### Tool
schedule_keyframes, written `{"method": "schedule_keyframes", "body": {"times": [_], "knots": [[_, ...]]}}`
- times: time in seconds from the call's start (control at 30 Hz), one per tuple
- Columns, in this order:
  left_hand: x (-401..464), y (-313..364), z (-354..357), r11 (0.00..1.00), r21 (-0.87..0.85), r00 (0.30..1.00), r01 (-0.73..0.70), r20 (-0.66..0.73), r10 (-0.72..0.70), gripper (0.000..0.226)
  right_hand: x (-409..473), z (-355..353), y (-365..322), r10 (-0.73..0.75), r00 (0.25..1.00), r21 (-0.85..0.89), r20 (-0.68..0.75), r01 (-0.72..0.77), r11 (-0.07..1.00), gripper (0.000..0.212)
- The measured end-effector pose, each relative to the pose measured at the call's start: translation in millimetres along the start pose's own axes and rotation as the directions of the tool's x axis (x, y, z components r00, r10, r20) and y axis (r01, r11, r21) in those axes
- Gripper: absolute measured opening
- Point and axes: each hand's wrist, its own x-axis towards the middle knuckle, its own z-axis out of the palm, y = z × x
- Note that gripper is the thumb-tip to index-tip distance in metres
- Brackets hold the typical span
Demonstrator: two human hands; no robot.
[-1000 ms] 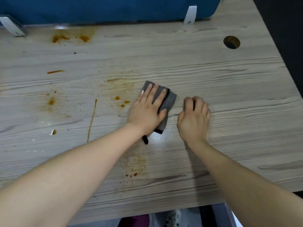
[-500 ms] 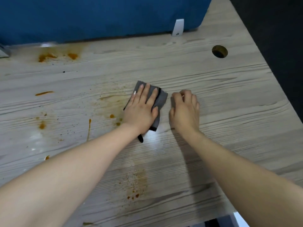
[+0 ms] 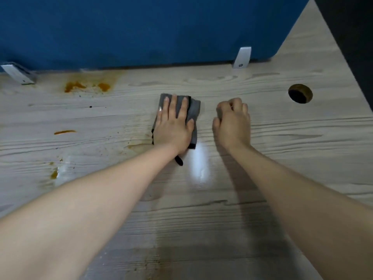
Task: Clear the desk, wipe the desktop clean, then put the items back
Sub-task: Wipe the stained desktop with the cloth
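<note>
The person's left hand lies palm down on a folded grey cloth, its fingers straight and slightly spread, pressing the cloth flat against the wood-grain desktop. The cloth sits in the middle of the desk toward its far edge, with its far and right sides showing beyond the fingertips and a thin black edging and a short black loop poking out beneath the wrist. The right hand rests just to the right of the cloth, apart from it, knuckles up with the fingers curled under into a loose fist; whether anything is held inside cannot be told. Orange-brown stains mark the far left of the desktop close to the blue partition, a short orange streak lies further left of the cloth, and smaller orange spots sit near the left forearm. A faint brownish smear lies just left of the cloth beside the wrist. A glossy patch reflects light on the wood between the two forearms. A round cable hole opens in the desktop to the right of the right hand, and two pale metal brackets hold the partition at the desk's far edge.
</note>
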Motion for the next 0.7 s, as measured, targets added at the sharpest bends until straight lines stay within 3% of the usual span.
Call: {"method": "schedule_keyframes", "body": {"times": [0.2,0.4,0.7], "knots": [[23,-3,-4,0.994,0.040,0.994,-0.103,0.027,0.102,0.062,44,0,11,0.019,0.999,0.030,0.026,-0.020,0.999,0.028],[85,9,-9,0.996,0.026,0.996,0.084,0.003,-0.085,0.059,57,3,21,-0.038,0.999,0.057,0.030,0.036,0.998,0.025],[52,17,0,0.994,0.027,0.994,-0.102,0.035,0.101,0.063,57,7,25,-0.112,0.994,0.014,-0.016,0.113,0.994,0.020]]}}
